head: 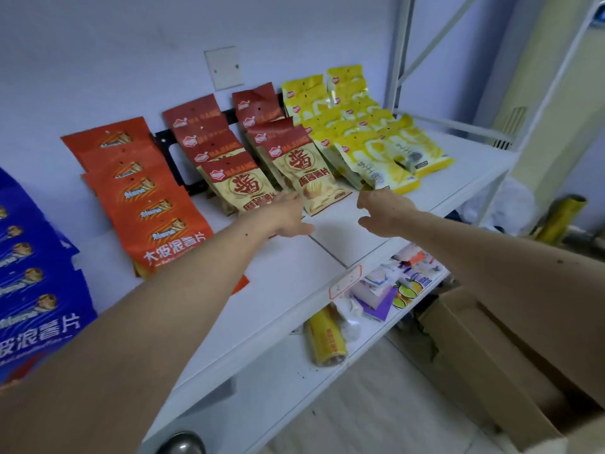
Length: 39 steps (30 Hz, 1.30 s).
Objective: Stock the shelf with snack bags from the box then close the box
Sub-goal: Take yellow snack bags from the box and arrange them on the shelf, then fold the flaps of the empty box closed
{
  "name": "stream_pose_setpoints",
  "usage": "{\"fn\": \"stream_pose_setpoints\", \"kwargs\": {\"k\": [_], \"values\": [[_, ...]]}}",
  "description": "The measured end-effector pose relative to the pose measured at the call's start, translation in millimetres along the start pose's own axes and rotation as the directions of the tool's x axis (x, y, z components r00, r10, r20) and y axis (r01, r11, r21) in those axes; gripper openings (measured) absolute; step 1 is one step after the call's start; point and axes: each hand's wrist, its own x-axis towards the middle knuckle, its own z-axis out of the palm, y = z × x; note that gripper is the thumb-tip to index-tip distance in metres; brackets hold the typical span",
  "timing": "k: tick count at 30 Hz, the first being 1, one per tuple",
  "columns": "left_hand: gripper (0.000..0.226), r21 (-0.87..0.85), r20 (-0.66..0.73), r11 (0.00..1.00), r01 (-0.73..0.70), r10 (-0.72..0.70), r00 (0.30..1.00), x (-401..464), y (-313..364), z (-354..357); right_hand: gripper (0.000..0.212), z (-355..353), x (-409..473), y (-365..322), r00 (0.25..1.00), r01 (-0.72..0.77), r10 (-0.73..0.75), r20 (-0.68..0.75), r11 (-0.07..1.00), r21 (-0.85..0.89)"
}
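On the white shelf (pixel 327 244) lie overlapping rows of snack bags: blue bags (pixel 29 283) at far left, orange bags (pixel 147 204), two rows of red-and-cream bags (pixel 248 188), and yellow bags (pixel 370 139) at right. My left hand (pixel 284 217) reaches over the shelf, fingers straight, touching the front edge of the nearest red-and-cream bags. My right hand (pixel 383 211) hovers just in front of the yellow bags with fingers loosely curled and nothing in it. The cardboard box (pixel 484 352) stands open on the floor at lower right, partly behind my right forearm.
A lower shelf (pixel 294 371) holds a yellow roll (pixel 324 339) and colourful packets (pixel 393 283). White shelf uprights (pixel 397 54) rise at the right. A red-bordered label (pixel 345 281) hangs on the shelf's front edge. Another yellow roll (pixel 559 221) lies on the floor beyond.
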Motion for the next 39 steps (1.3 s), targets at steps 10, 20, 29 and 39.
{"fn": "stream_pose_setpoints", "kwargs": {"k": [10,20,29,39], "values": [[0.077,-0.069,-0.049,0.975,-0.213,0.209,0.977,78.5,170.6,0.1,0.038,16.1,-20.0,175.8,0.993,-0.114,0.115,-0.023,0.993,0.015],[0.063,-0.158,-0.157,0.871,-0.466,0.444,0.882,177.1,315.8,34.7,0.021,62.8,-40.0,320.1,0.937,-0.35,0.347,0.05,0.933,0.079],[0.055,-0.21,0.06,0.841,-0.5,0.521,0.851,270.4,397.0,91.4,0.028,115.0,-45.7,425.0,0.839,-0.544,0.532,0.116,0.829,0.132],[0.08,-0.208,0.285,0.887,-0.413,0.459,0.842,353.7,452.6,216.5,0.036,229.9,-74.1,513.2,0.704,-0.705,0.653,0.28,0.69,0.162]]}}
